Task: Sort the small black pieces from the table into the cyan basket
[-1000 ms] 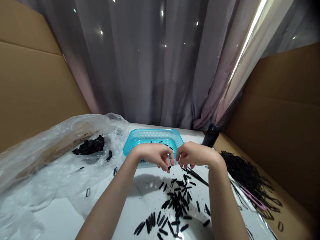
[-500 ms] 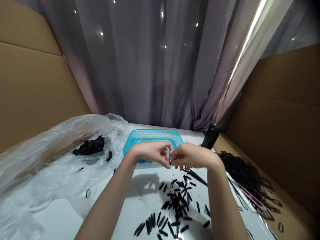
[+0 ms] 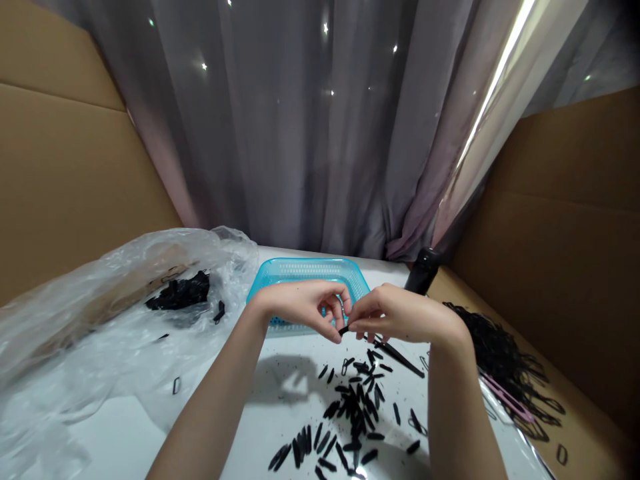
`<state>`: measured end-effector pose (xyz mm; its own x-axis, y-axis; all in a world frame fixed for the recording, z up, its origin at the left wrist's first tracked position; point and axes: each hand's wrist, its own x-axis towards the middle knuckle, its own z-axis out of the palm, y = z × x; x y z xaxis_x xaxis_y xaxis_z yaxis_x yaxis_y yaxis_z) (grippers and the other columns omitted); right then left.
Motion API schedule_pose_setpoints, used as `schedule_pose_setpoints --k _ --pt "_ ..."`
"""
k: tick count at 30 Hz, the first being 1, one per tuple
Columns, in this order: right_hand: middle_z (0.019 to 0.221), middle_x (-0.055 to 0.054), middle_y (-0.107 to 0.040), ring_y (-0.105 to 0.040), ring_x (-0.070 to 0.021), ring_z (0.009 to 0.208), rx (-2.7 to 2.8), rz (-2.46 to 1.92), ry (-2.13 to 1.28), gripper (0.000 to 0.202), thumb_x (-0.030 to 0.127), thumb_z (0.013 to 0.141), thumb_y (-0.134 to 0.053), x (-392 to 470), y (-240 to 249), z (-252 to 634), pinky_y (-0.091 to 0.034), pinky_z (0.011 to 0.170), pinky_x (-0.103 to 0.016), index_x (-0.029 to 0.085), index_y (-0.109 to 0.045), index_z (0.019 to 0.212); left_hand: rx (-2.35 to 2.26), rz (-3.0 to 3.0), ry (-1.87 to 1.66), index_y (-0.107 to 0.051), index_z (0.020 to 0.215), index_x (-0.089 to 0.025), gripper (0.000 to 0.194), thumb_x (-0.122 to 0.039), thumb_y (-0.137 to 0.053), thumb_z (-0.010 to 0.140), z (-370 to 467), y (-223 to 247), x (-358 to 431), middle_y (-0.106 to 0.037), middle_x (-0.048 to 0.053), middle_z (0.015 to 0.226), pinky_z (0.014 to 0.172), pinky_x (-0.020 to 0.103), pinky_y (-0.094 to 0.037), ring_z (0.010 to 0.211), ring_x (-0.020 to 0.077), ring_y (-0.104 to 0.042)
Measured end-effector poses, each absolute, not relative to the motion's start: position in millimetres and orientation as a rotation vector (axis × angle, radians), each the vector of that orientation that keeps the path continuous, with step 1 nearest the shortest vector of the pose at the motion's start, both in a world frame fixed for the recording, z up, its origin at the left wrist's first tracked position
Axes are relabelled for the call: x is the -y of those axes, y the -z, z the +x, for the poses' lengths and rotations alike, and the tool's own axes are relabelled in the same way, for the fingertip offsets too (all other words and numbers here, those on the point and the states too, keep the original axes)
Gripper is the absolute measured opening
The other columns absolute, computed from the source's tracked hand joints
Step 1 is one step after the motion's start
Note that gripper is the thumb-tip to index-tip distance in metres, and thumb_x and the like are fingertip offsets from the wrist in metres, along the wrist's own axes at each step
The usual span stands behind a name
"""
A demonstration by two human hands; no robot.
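A small black strip (image 3: 344, 330) spans the gap between my two hands, above the white table. My right hand (image 3: 395, 313) pinches one end between thumb and fingertips. At the other end is the thumb of my left hand (image 3: 313, 307), whose remaining fingers curl inward. How firmly the left fingers hold it is partly hidden. Below the hands lie many short black strips (image 3: 356, 407), heaped in the middle and lined up loosely toward the front. Just behind my hands stands a blue plastic basket (image 3: 310, 263), partly covered by them.
Black-handled tweezers or a similar slim tool (image 3: 400, 360) lie beside my right wrist. To the right is a tangled heap of black loops (image 3: 505, 353) with a pink strip (image 3: 507, 400). A black bottle (image 3: 421, 272) stands behind. Clear plastic (image 3: 115, 333) with a black bundle (image 3: 183, 292) covers the left.
My right hand and forearm have shifted right, away from my left hand. More of the black strip shows between them, and the left fingers have spread slightly.
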<state>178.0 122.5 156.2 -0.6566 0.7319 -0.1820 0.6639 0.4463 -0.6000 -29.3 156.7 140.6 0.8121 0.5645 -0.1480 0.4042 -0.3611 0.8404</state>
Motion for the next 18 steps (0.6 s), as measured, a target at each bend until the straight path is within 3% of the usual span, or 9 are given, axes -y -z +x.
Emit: schedule_pose_setpoints --k 4,8,14,16,18 --pt "0.075 -0.004 -0.073 -0.067 -0.0124 0.064 2.565 -1.286 -0.922 0.022 0.029 0.090 -0.059 -118.3 -159.5 180.3 -0.046 0.051 -0.016 0.014 -0.076 0.090 -0.704 2.017 -0.216 -0.061 0.095 -0.019 0.029 -0.026 -0.079 0.073 -31.6 -139.3 -157.9 -0.071 0.000 0.083 0.065 0.025 -0.044 0.075 0.0137 -0.063" --pt "0.070 -0.002 -0.071 -0.066 -0.0120 0.063 2.597 -1.243 -0.811 0.022 0.028 0.091 -0.058 -119.7 -160.8 182.2 -0.045 0.055 -0.018 0.016 -0.076 0.088 -0.674 2.072 -0.141 -0.069 0.083 -0.017 0.015 -0.032 -0.071 0.083 -31.2 -139.2 -159.8 -0.072 0.002 0.077 0.065 0.023 -0.046 0.075 0.0152 -0.066" --pt "0.078 0.001 -0.071 -0.063 -0.0113 0.069 2.139 -1.012 -0.460 0.016 0.031 0.092 -0.061 -87.9 -180.8 173.1 -0.046 0.059 -0.021 0.022 -0.071 0.083 -0.667 2.105 -0.449 -0.060 0.080 -0.017 0.018 -0.033 -0.063 0.087 -29.7 -150.4 -150.9 -0.065 0.000 0.073 0.066 0.024 -0.045 0.071 0.0143 -0.060" --pt "0.080 0.003 -0.070 -0.065 -0.0128 0.070 1.819 -0.803 -0.625 0.012 0.038 0.091 -0.064 -62.4 -183.4 166.4 -0.050 0.058 -0.023 0.028 -0.069 0.086 -0.647 2.088 -0.624 -0.058 0.082 -0.017 0.017 -0.033 -0.061 0.088 -29.6 -157.6 -141.2 -0.063 -0.001 0.074 0.068 0.025 -0.047 0.073 0.0145 -0.060" --pt "0.082 0.005 -0.071 -0.069 -0.0165 0.076 1.872 -0.545 -1.009 0.022 0.050 0.097 -0.044 -41.5 -173.9 159.2 -0.055 0.056 -0.027 0.044 -0.066 0.097 -0.601 2.072 -0.754 -0.055 0.079 -0.017 0.017 -0.030 -0.060 0.089 -30.0 -164.7 -130.1 -0.061 -0.001 0.074 0.071 0.025 -0.047 0.072 0.0136 -0.059"
